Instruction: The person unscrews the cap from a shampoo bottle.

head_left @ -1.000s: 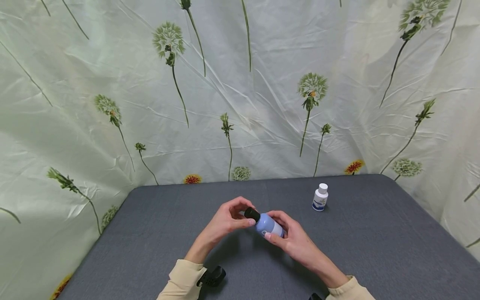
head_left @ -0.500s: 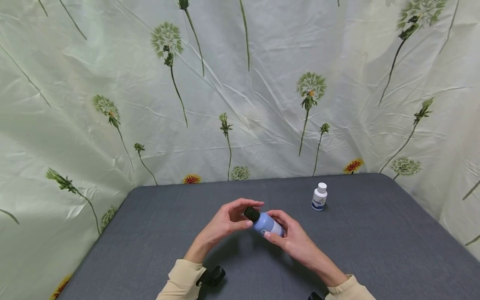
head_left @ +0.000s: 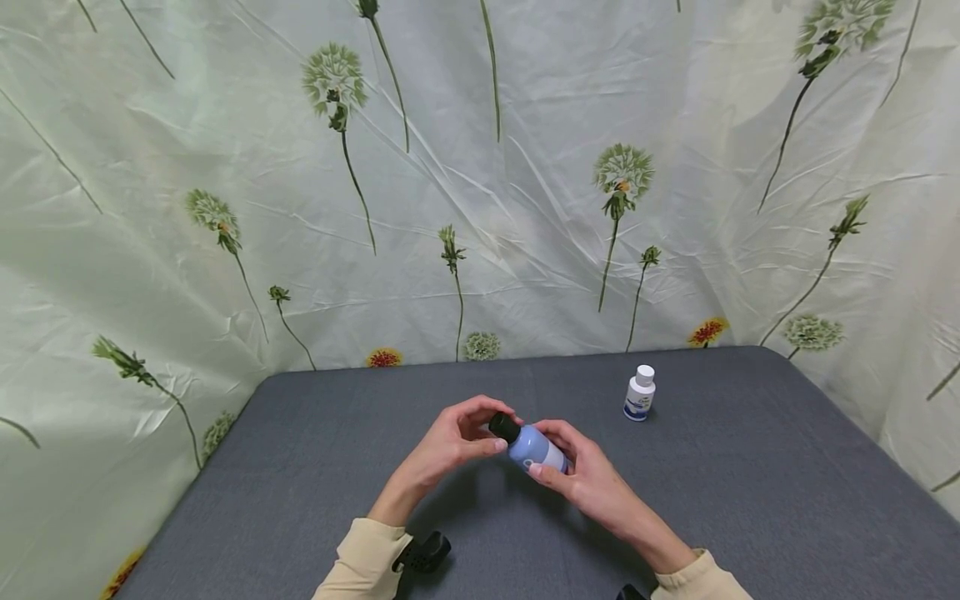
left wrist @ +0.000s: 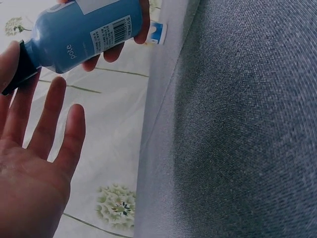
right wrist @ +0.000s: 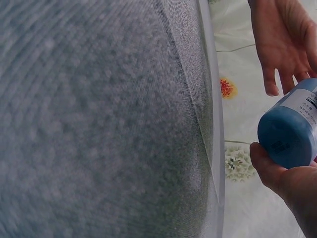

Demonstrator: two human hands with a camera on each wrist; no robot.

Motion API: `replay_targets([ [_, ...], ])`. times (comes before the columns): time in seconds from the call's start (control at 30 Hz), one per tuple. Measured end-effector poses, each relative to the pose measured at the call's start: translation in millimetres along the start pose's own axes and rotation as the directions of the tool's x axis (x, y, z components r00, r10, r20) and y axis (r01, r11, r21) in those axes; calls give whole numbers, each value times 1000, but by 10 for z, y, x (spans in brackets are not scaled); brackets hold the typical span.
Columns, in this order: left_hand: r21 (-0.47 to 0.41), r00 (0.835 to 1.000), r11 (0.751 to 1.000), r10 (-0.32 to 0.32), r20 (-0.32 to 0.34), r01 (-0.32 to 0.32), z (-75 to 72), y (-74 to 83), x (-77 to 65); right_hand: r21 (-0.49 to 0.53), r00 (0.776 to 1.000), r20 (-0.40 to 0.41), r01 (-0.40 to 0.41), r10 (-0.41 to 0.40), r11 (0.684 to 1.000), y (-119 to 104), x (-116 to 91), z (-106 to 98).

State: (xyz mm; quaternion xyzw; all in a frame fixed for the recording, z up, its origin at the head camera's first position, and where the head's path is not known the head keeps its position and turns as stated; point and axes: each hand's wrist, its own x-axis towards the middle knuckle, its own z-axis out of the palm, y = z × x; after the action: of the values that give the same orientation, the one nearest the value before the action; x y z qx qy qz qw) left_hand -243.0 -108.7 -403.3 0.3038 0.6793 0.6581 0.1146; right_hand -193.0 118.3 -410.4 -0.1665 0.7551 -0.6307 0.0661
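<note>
A blue bottle [head_left: 528, 447] with a white label is held tilted above the table, its black cap [head_left: 503, 427] pointing up and to the left. My right hand [head_left: 592, 477] grips the bottle's body, thumb on the near side. At the cap, my left hand [head_left: 448, 440] pinches with thumb and forefinger; its other fingers are spread, as the left wrist view shows beside the cap [left wrist: 22, 72]. Printed text and a barcode show on the bottle [left wrist: 94, 32] there. The bottle's round base [right wrist: 285, 141] faces the right wrist camera.
A small white bottle [head_left: 639, 398] with a blue-and-white label stands upright at the back right of the dark grey table [head_left: 300, 483]. Behind the table hangs a pale curtain [head_left: 525, 192] printed with dandelions. A black wrist device [head_left: 427, 552] sits at the left sleeve.
My left fingers lifted off the cap half a second ago, and have since come back down onto it. The right hand and the bottle stay almost in place.
</note>
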Motion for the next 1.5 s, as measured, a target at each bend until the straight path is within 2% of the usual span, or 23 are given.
replay_targets([
  [0.2, 39, 998, 999, -20, -58, 22, 3, 11, 7, 4, 1000, 6, 1, -1, 1000, -2, -9, 15],
  [0.4, 45, 997, 999, -20, -70, 23, 7, -2, 12, 6, 1000, 4, 6, -6, 1000, 3, -7, 23],
  [0.57, 31, 1000, 999, 14, -10, -14, -8, 5, 14, -7, 1000, 0, 7, -7, 1000, 8, -2, 18],
  [0.73, -48, 995, 998, 54, 81, -50, -24, 40, -4, -9, 1000, -2, 9, -9, 1000, 9, 0, 8],
  [0.87, -69, 993, 996, 64, 103, -57, -31, 48, -12, -10, 1000, -9, 7, -8, 1000, 4, 1, 4],
  [1.1, -42, 999, 999, 4, 39, -2, -27, 37, -12, -2, 1000, -1, 16, -16, 1000, 0, 1, 4],
  [1.27, -9, 1000, 1000, 2, -2, -2, -24, 20, -4, -9, 1000, 9, 9, -8, 1000, -9, -4, 12],
  [1.5, -10, 1000, 1000, 1, -15, -1, -26, 2, 2, -16, 1000, 14, 8, -8, 1000, -4, -13, 21],
])
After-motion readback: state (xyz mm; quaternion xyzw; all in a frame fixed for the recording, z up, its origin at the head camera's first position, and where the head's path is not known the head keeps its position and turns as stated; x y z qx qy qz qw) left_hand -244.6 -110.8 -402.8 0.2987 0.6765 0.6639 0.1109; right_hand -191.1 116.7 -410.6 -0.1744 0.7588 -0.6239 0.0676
